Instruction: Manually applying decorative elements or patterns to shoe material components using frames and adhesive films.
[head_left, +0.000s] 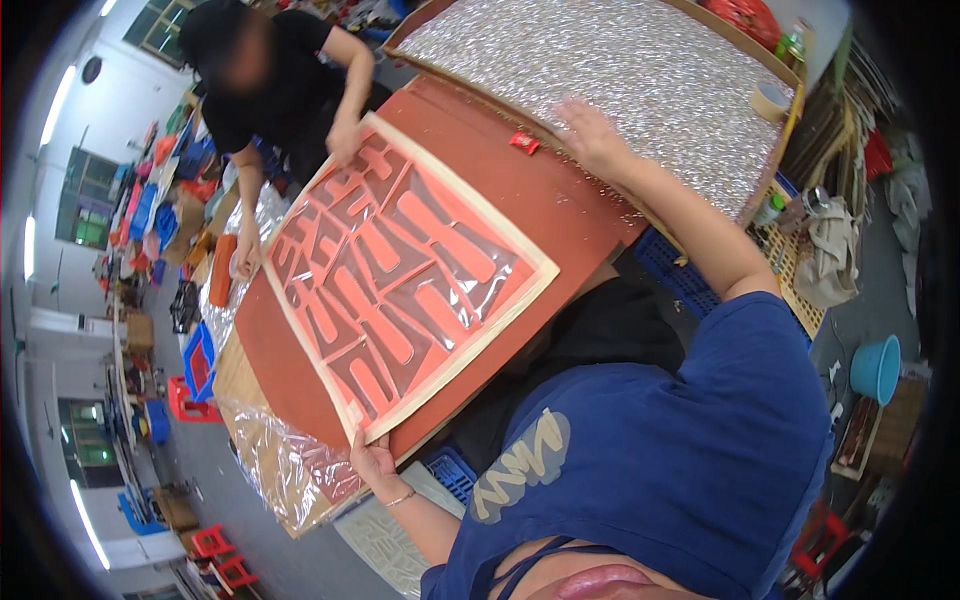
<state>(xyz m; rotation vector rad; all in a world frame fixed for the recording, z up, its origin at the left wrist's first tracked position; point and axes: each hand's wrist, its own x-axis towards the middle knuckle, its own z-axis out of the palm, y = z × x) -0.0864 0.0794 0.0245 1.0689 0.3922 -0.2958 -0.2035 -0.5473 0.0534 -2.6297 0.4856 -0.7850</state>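
Observation:
A large cream-edged sheet [400, 275] with red cut-out shapes under clear film lies on a reddish-brown board [530, 195]. My left hand [373, 462], wearing a thin bracelet, grips the near corner of that sheet. My right hand [590, 132] rests flat with fingers spread at the board's far edge, where it meets a silver glittery panel [640, 70]. A person in black [275, 85] stands across the board, one hand [345, 143] on the sheet's far corner and the other hand [243, 262] at its side.
A small red tag [524, 143] lies on the board. A tape roll [770, 100] sits on the silver panel's edge. Crinkled clear film [290, 470] hangs under the board. Also around: blue crates [680, 275], a blue bucket [877, 367], red stools [215, 555].

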